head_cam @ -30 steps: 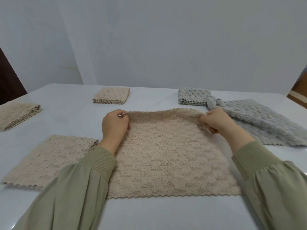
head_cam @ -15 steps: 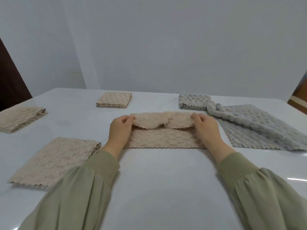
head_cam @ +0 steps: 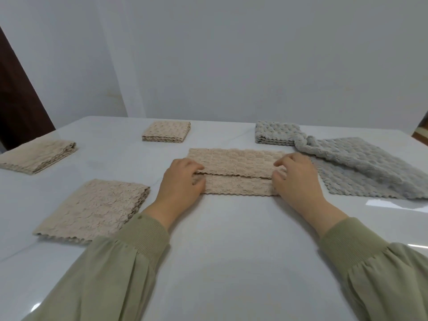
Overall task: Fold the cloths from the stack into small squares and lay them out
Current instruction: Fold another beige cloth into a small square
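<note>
A beige textured cloth (head_cam: 236, 172) lies in the middle of the white table (head_cam: 231, 239), folded into a long strip. Its top layer stops a little short of the near scalloped edge. My left hand (head_cam: 180, 184) pinches the top layer at the strip's left end, fingers above and thumb at the fold's edge. At the right end my right hand (head_cam: 296, 181) pinches it the same way. A beige stack of cloths (head_cam: 92, 205) lies to the left of my left hand.
Folded beige squares lie at the far left (head_cam: 39, 156) and at the back (head_cam: 166, 134). A folded grey square (head_cam: 275, 135) sits at the back right, with a loose grey cloth (head_cam: 361, 172) spread beside my right hand. A wall stands behind the table.
The beige cloth lay open with both hands on its far corners. The hands brought the far edge over towards me, and the flap now lies flat on the lower layer.
</note>
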Demonstrator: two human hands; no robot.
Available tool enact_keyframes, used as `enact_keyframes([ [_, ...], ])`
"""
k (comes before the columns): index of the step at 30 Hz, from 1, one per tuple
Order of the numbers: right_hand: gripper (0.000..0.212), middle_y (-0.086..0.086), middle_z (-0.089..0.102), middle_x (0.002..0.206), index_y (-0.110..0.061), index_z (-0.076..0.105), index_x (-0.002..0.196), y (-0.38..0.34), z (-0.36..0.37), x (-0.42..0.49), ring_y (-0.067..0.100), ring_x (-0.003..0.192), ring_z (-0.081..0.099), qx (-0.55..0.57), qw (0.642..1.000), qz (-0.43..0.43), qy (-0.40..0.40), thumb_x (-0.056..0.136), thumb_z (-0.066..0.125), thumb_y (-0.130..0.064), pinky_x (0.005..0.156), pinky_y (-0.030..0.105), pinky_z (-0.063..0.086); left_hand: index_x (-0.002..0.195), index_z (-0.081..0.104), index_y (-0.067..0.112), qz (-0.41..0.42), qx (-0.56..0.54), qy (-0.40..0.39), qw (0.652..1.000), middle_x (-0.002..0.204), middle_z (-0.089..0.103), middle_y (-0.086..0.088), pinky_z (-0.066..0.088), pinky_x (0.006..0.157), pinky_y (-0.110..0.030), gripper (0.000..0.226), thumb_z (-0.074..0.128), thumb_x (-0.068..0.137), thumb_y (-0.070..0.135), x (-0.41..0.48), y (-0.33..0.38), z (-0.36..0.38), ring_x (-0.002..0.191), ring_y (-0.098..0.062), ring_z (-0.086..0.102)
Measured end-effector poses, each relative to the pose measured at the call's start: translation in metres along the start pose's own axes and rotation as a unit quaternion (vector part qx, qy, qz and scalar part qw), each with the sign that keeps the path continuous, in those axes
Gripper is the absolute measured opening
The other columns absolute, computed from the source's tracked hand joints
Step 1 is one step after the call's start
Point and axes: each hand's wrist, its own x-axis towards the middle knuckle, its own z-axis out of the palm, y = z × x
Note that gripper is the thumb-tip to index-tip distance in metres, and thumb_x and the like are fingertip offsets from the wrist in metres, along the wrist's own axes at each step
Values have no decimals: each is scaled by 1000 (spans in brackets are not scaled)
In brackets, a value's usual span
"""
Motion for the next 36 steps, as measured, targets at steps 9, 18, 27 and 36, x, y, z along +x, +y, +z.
enact_keyframes([
  [9, 23, 3, 65, 103, -15, 65, 105, -1, -3, -2, 25, 100, 53, -74, 992, -30, -95, 89, 55, -30, 88, 37, 38, 124, 57, 26, -30, 25, -61, 997, 110, 64, 3, 40, 92, -33, 33, 53, 92, 34, 4, -1, -2, 106, -17, 51],
  [18, 12, 9, 67, 81, -8, 72, 79, 1, -3, -2, 30, 82, 52, -75, 994, -80, -23, 84, 64, -16, 77, 37, 38, 85, 73, 13, 107, 110, 49, 987, 83, 69, -4, 41, 74, -36, 11, 63, 85, 16, -1, 6, -4, 83, -26, 59],
  [27, 6, 2, 58, 85, -13, 58, 82, 5, -10, -17, 22, 89, 46, 11, 993, -83, -79, 78, 60, -17, 82, 31, 34, 73, 61, 13, 230, 80, -32, 969, 79, 62, -1, 45, 68, -35, 20, 43, 75, 22, -16, 9, -10, 78, -22, 53],
  [36, 8, 6, 65, 90, -10, 64, 74, -4, -15, -20, 27, 92, 55, 59, 979, -181, -72, 73, 69, -4, 83, 30, 41, 70, 62, 12, 249, 37, -15, 968, 72, 61, 1, 38, 67, -24, 6, 57, 71, 9, -17, 12, -18, 73, -18, 52],
])
